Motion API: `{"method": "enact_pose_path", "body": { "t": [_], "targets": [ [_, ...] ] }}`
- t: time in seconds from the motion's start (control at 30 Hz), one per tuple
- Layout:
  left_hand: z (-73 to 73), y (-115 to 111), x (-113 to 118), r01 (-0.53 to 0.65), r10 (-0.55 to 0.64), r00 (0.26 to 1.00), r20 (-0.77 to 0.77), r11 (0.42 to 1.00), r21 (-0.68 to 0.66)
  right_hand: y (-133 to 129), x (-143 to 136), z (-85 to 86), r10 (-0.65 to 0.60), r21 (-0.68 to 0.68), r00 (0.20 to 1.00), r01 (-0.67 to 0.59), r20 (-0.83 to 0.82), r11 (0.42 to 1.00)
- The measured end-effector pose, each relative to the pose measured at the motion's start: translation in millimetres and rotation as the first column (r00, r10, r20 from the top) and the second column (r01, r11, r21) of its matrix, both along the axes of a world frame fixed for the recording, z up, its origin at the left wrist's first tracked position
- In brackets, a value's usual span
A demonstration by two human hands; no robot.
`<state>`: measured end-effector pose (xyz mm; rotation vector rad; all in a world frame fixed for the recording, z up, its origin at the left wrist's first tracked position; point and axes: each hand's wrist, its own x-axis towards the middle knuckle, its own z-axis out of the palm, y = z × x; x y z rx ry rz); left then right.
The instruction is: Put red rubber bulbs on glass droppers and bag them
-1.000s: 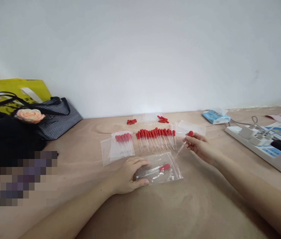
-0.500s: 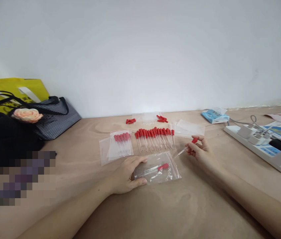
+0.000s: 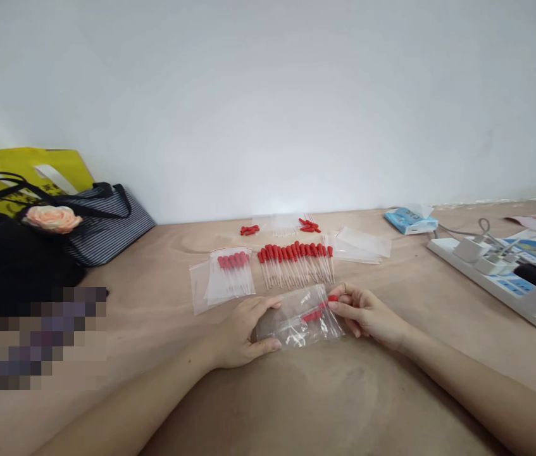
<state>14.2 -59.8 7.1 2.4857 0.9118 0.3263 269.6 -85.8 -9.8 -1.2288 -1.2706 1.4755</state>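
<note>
My left hand [image 3: 243, 332] grips the closed end of a clear zip bag [image 3: 291, 332], thumb and fingers on either side of it. Inside the bag lies a glass dropper with a red bulb [image 3: 312, 316]. At the bag's open right end, my right hand [image 3: 367, 315] pinches the red bulb of a second dropper [image 3: 333, 298], whose glass tube points left into the bag. Just behind, a row of several red-bulbed droppers [image 3: 293, 256] lies side by side. Left of that row, a filled zip bag [image 3: 230, 275] with several droppers rests on another bag.
Flat bags [image 3: 361, 245] lie right of the row. Loose red bulbs [image 3: 309, 225] and glass tubes sit near the wall. A tissue pack [image 3: 410, 220] and a power strip [image 3: 500, 282] with plugs are on the right. At left stand a striped bag [image 3: 101, 231] and a yellow bag [image 3: 30, 168].
My right hand has moved left and down with its dropper, from beside the bag to the bag's mouth, so the tube is now inside. My left hand has stayed put.
</note>
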Motion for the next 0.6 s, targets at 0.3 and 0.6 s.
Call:
{"method": "enact_pose_path", "body": {
  "t": [0.3, 0.6],
  "targets": [
    [1.6, 0.3, 0.7, 0.006, -0.005, 1.0, -0.016, 1.0, 0.007, 5.9, 4.3, 3.5, 0.229, -0.056, 0.969, -0.224, 0.092, 0.973],
    [2.4, 0.6, -0.2, 0.005, -0.005, 1.0, -0.021, 1.0, -0.004, 3.9, -0.6, -4.2, 0.157, 0.042, 0.969, -0.168, 0.193, 0.985]
  ]
}}
